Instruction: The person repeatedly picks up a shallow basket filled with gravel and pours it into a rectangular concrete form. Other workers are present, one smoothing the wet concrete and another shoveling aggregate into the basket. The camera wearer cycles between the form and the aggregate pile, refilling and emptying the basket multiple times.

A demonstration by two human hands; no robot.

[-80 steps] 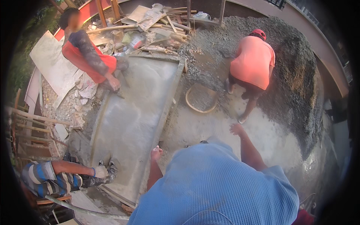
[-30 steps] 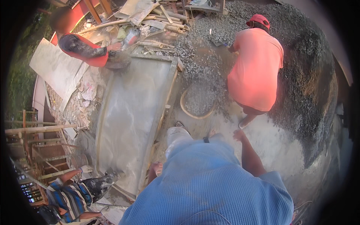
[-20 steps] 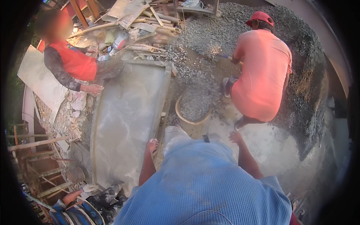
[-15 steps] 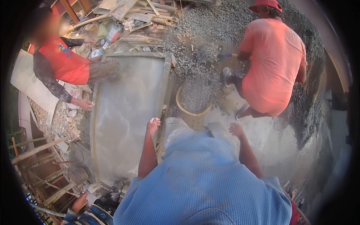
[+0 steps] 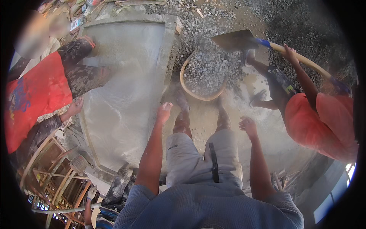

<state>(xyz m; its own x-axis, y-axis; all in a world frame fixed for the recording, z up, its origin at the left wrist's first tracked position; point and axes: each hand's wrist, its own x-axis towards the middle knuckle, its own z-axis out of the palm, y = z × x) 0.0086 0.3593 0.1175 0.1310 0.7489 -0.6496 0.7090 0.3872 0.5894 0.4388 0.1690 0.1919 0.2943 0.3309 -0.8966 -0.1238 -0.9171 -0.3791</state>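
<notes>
My left hand hangs in the air beside the concrete-filled trough, dusted pale, with nothing seen in its loosely bent fingers. Out to the right, my right hand hovers over the wet floor, empty, its fingers slightly apart. A round basin heaped with gravel stands on the ground just beyond my feet. Neither hand touches it. Past the basin, a shovel with a long wooden handle is held by a co-worker in red.
A low trough of smooth grey wet concrete, edged by a raised rim, lies to my left. Another person in red bends over its left side. Loose gravel spreads at the far right. Wooden framing stands at the lower left.
The view has tipped, bringing my legs into sight. The co-worker at right has turned, and the shovel blade now shows near the basin. The left person leans over the trough.
</notes>
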